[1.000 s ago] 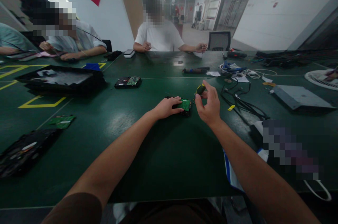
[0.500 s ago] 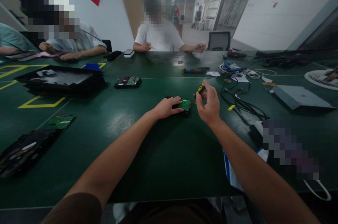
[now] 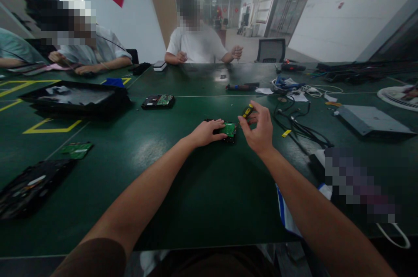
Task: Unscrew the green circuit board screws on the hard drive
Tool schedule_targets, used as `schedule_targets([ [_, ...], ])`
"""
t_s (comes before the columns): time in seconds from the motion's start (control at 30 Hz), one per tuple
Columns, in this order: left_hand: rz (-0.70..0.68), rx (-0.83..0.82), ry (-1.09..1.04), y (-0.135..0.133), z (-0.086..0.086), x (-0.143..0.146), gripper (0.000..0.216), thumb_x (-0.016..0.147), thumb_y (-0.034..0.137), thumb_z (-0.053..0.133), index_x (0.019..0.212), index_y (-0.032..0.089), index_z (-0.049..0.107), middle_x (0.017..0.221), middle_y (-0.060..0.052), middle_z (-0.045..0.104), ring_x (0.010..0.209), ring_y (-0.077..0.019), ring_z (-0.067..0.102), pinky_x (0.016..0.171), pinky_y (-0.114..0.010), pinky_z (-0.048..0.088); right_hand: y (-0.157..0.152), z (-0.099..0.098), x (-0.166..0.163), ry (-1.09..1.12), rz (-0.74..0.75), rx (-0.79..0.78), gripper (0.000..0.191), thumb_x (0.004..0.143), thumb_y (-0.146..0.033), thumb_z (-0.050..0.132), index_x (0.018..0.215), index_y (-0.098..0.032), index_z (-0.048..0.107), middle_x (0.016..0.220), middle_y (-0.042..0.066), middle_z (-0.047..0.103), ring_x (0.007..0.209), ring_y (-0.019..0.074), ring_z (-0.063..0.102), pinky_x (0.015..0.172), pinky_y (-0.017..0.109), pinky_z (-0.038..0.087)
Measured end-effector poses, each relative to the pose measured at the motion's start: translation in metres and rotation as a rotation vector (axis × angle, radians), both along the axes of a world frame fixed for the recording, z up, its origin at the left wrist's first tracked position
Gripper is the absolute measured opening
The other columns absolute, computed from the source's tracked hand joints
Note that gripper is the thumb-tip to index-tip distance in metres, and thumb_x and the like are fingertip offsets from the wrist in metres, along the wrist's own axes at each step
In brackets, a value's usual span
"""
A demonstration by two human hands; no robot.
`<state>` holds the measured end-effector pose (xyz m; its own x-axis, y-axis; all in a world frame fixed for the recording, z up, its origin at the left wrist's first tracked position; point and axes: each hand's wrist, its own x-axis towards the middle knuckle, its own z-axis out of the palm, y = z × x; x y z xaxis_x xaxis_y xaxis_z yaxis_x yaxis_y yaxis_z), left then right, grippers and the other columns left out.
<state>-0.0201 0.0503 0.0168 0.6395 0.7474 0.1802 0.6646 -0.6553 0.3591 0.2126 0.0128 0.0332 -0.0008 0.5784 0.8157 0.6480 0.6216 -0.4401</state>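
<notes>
In the middle of the green table lies a small hard drive (image 3: 230,130), its green circuit board facing up. My left hand (image 3: 206,133) grips it from the left, fingers across the board and thumb along the near edge, covering much of it. Just right of the drive, my right hand (image 3: 260,130) holds a yellow and black screwdriver (image 3: 247,111) by its handle between thumb and fingers. The handle leans up to the right. Its tip, close to the drive's right end, is too small to make out clearly.
Another hard drive (image 3: 158,101) lies farther back, left of a black tool (image 3: 242,87). Black trays (image 3: 76,98), a loose circuit board (image 3: 77,150) and a dark device (image 3: 35,185) occupy the left. Cables (image 3: 300,125) and a grey metal box (image 3: 372,121) are right. Co-workers sit opposite.
My right hand's fingers have shifted on the screwdriver, and its handle has turned slightly. My left hand and the hard drive stay put. The co-worker opposite has moved one hand leftward.
</notes>
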Motion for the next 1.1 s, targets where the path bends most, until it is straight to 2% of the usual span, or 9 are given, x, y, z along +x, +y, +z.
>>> schedule_targets([
  [0.17,0.006,-0.013,0.002,-0.0012,0.0018,0.0005,0.06,0.097,0.053,0.062,0.144,0.017,0.059,0.156,-0.012,0.052,0.147,-0.0263,0.048,0.122,-0.041,0.037,-0.001,0.0005,-0.0006,-0.014,0.018,0.005,0.054,0.098,-0.028,0.055,0.15,-0.027,0.042,0.131,0.013,0.059,0.089,0.0208,0.07,0.08,0.044,0.066],
  [0.33,0.004,-0.001,0.005,0.0002,-0.0005,0.0002,0.059,0.097,0.054,0.061,0.145,0.019,0.059,0.157,-0.011,0.051,0.147,-0.0263,0.048,0.122,-0.042,0.037,0.002,-0.0022,0.0007,0.027,0.008,0.0,0.058,0.093,-0.032,0.065,0.146,-0.027,0.044,0.129,0.012,0.057,0.084,0.0201,0.068,0.071,0.042,0.066],
  [0.47,0.007,-0.006,0.001,0.0011,-0.0019,-0.0003,0.059,0.096,0.054,0.062,0.144,0.02,0.06,0.157,-0.01,0.052,0.147,-0.0263,0.048,0.123,-0.042,0.037,0.0025,-0.0031,0.0003,0.011,0.015,0.008,0.056,0.096,-0.03,0.06,0.148,-0.028,0.041,0.131,0.013,0.057,0.091,0.0224,0.069,0.076,0.045,0.067],
  [0.7,-0.003,-0.012,-0.002,0.0026,-0.003,-0.0008,0.061,0.096,0.055,0.061,0.145,0.019,0.059,0.158,-0.011,0.051,0.147,-0.0266,0.048,0.123,-0.041,0.036,0.002,-0.0033,0.0005,0.015,-0.001,0.012,0.059,0.094,-0.032,0.063,0.148,-0.027,0.042,0.129,0.013,0.057,0.087,0.0218,0.067,0.072,0.045,0.067],
  [0.87,0.007,-0.005,0.005,0.0015,-0.0019,-0.0004,0.06,0.096,0.055,0.061,0.144,0.019,0.059,0.157,-0.011,0.051,0.147,-0.0266,0.048,0.122,-0.042,0.037,0.001,-0.0016,0.0001,-0.006,0.022,0.004,0.058,0.096,-0.027,0.057,0.151,-0.027,0.04,0.128,0.013,0.058,0.088,0.0219,0.068,0.078,0.046,0.066],
  [1.0,-0.001,-0.002,0.003,0.0002,-0.0005,-0.0004,0.059,0.097,0.054,0.061,0.145,0.019,0.059,0.157,-0.011,0.051,0.147,-0.026,0.048,0.123,-0.041,0.036,0.0014,-0.0023,0.0004,0.014,0.011,-0.006,0.06,0.093,-0.031,0.063,0.149,-0.027,0.041,0.129,0.013,0.056,0.085,0.0207,0.067,0.073,0.044,0.066],
  [1.1,-0.001,-0.002,0.004,-0.0006,0.0007,-0.0001,0.06,0.097,0.054,0.061,0.145,0.018,0.059,0.157,-0.012,0.051,0.147,-0.026,0.048,0.123,-0.041,0.036,0.0015,-0.0025,0.0009,0.009,0.025,-0.002,0.06,0.094,-0.029,0.061,0.15,-0.028,0.041,0.129,0.012,0.056,0.087,0.0209,0.067,0.074,0.043,0.066],
])
